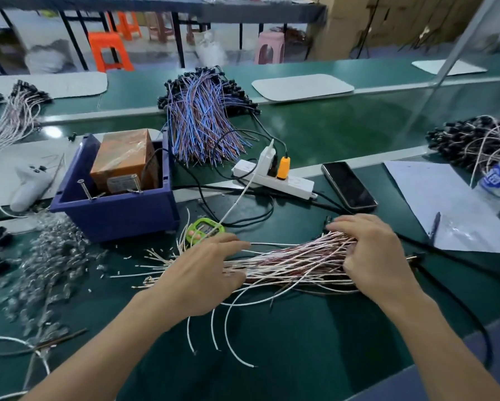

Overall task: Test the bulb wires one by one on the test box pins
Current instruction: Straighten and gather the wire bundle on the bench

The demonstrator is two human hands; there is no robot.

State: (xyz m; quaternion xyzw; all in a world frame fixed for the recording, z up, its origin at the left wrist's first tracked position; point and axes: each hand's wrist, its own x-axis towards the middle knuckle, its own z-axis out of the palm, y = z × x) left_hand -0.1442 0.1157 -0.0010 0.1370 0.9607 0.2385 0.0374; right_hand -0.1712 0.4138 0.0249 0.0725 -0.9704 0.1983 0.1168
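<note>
Head view showed the bundle of bulb wires (pixel 295 263) lying on the green bench (pixel 300 342), near the blue test box (pixel 115 211) but apart from its upright pins (pixel 84 190). The left hand (pixel 202 274) lay flat on the loose ends, fingers straight, grasping nothing. The right hand (pixel 379 256) was curled round the bundle's other end. Drawing out one lead would likely drag tangled neighbours along, and stray ends might snag the black cables (pixel 243 218) or the green timer (pixel 205 228) just beside them. Beyond the bench stood an orange stool (pixel 109 50), a pink stool (pixel 269 47) and cartons (pixel 344 30).
</note>
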